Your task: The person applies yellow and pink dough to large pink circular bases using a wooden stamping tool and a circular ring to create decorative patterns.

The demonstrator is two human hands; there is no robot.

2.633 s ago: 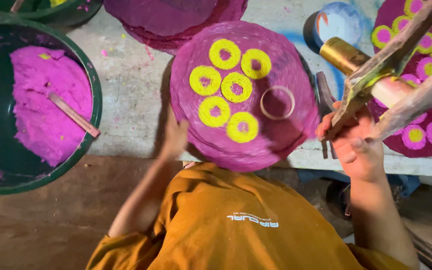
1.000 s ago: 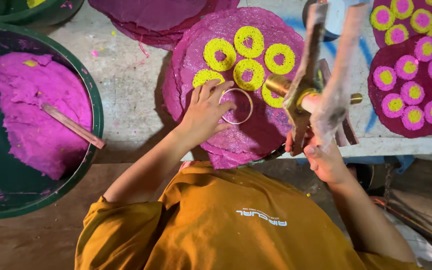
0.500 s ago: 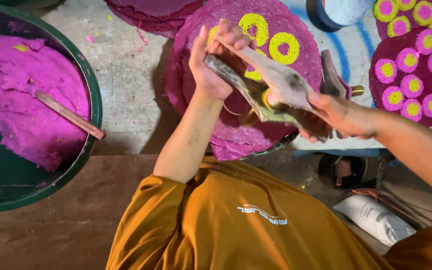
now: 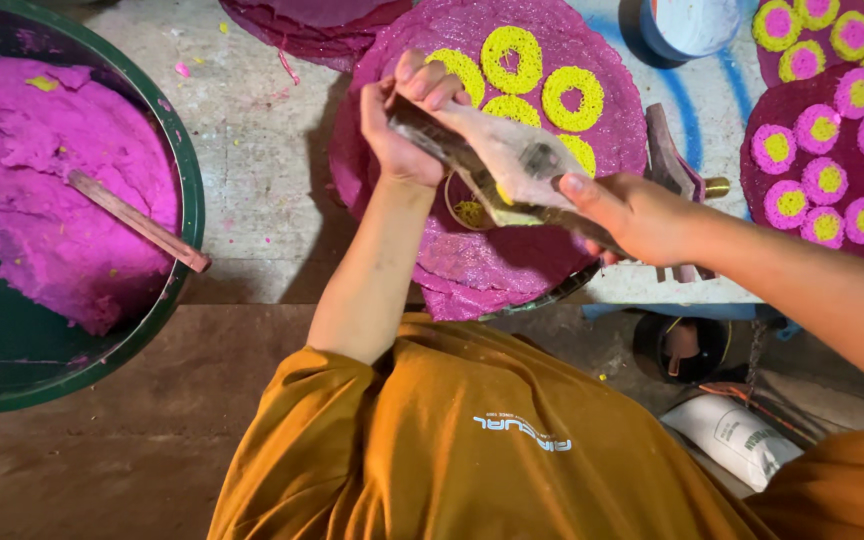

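Hands grip a piping bag over the pink disc

Fingers of the left hand (image 4: 402, 125) and right hand (image 4: 624, 212) clamp a worn piping bag (image 4: 497, 160) above the pink disc (image 4: 512, 265). Beside it, the green tub (image 4: 184, 190) holds pink paste (image 4: 47, 180) and a wooden stick (image 4: 137, 220).

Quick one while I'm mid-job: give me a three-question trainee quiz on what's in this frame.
1. True or false: both hands grip the piping bag.
2. What lies in the green basin? A) pink paste with a wooden stick B) yellow rings C) water
3. Fill in: the yellow rings sit on a round ____ disc.

Key:
1. True: left hand holds the top, right hand the lower end.
2. A: pink paste, wooden stick.
3. Pink.
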